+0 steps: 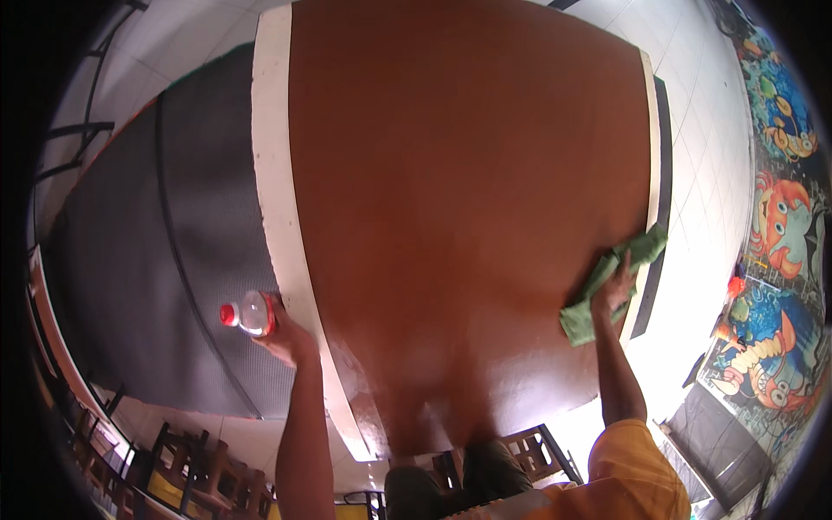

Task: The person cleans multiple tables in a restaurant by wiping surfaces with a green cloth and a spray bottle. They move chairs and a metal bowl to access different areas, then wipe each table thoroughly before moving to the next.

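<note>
My left hand (286, 335) is closed around a clear plastic bottle (255, 314) with a red cap and a red label, tilted to the left over the table's left edge. Flat on a folded green cloth (585, 305) lies my right hand (615, 289), near the right edge of a brown tabletop (455, 195). One end of the cloth reaches over the pale right border. The brown surface has a wide cream border (276, 162) on its left and shows a wet-looking shine near me.
A dark grey covered surface (130, 234) adjoins the table's left side. Wooden chairs (221, 481) stand at the lower left, another chair (536, 455) close by my legs. Pale floor tiles run along the right, before a wall mural of sea creatures (777, 221).
</note>
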